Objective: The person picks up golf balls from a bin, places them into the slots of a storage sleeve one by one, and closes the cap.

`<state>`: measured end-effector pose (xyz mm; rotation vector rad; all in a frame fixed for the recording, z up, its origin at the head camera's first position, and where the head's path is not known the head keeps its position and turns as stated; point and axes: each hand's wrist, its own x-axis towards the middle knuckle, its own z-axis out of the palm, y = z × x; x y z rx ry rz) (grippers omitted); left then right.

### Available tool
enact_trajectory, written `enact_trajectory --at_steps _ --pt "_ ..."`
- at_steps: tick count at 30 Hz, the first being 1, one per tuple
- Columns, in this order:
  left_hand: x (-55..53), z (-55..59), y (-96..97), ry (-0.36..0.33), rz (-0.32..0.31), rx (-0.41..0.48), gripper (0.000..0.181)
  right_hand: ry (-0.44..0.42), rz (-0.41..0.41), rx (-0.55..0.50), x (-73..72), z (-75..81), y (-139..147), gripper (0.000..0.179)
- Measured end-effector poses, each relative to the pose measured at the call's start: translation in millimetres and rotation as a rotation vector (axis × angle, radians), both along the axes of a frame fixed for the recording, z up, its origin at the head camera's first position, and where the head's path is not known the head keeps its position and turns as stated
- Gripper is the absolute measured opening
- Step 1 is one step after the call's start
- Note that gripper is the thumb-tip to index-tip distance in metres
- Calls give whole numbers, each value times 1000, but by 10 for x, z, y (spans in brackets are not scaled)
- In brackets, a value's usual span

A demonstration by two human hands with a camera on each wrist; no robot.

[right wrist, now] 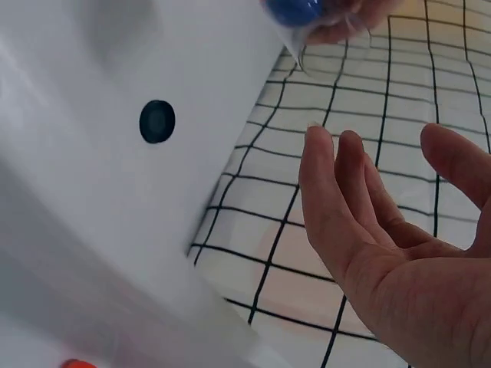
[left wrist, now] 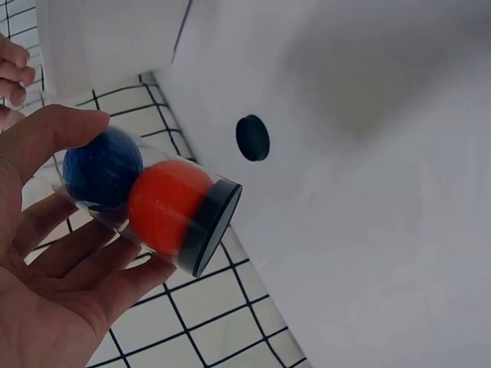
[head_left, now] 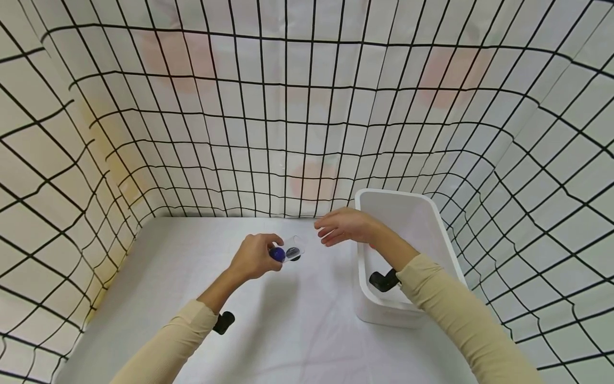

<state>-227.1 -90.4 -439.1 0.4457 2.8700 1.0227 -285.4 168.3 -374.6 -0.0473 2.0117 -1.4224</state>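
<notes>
My left hand point(head_left: 254, 257) grips a clear plastic tube point(head_left: 298, 244), thumb on one side and fingers along the other. Inside sit a blue ball point(left wrist: 103, 168) and a red-orange ball point(left wrist: 170, 205), the red one against the tube's black end cap point(left wrist: 211, 228). In the right wrist view the tube's clear rim points toward my right hand. A round black lid point(right wrist: 157, 121) lies on the white table below the tube. My right hand point(head_left: 347, 225) holds nothing; its fingers are spread and slightly bent, near the left rim of a white bin point(head_left: 362, 288).
A red object point(right wrist: 79, 363) shows in the bin, partly hidden by the right arm in the head view. Black netting point(head_left: 288, 122) encloses the white table point(head_left: 192, 256) at the back and sides. A black wrist camera point(head_left: 224, 322) sits under the left wrist.
</notes>
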Motion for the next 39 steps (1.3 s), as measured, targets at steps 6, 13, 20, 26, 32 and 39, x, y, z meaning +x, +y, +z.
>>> enact_trajectory --at_steps 6,13,20,26,32,39 --pt "2 -6 -45 5 2 1 43 30 -31 3 -80 75 231 48" --pt "-5 -3 -78 -2 12 -9 43 59 -103 -6 -176 151 532 45" --pt "1 -4 -106 4 20 -6 43 67 -214 -25 -307 64 865 45" --pt "20 -27 -121 -5 21 0 43 25 -312 -35 -421 -210 1135 52" --pt "26 -39 -144 -19 31 -9 44 -38 -393 -18 -499 -561 1293 59" --pt "13 -54 -150 -19 33 -1 44 -58 -447 60 -515 -845 1462 60"
